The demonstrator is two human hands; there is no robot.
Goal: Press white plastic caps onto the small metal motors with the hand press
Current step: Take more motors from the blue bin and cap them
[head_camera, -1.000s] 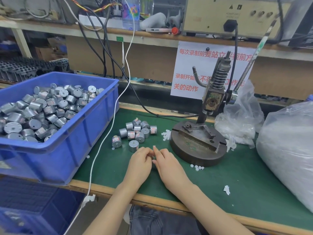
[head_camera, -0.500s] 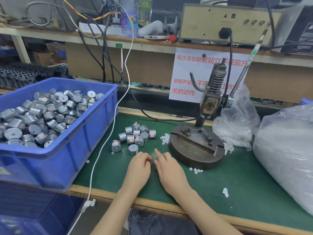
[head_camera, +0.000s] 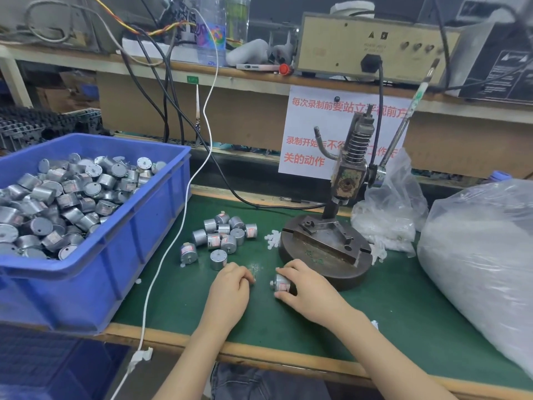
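My right hand (head_camera: 310, 293) grips a small silver motor (head_camera: 280, 282) lying on its side, a white cap on its left end, just in front of the hand press (head_camera: 326, 249). My left hand (head_camera: 230, 290) rests on the green mat to the left, fingers curled; whether it holds anything is hidden. A cluster of motors (head_camera: 223, 233) lies on the mat behind my left hand. Loose white caps (head_camera: 273, 239) sit beside the press's round base. The press lever (head_camera: 403, 122) is raised.
A blue bin (head_camera: 121, 243) heaped with motors stands at the left. Clear plastic bags (head_camera: 478, 255) of white parts fill the right side. A white cable (head_camera: 173, 243) crosses the mat beside the bin. A shelf with equipment runs behind.
My hands were together over the motor; now they have parted, and the right hand has carried the capped motor to the right, toward the press base.
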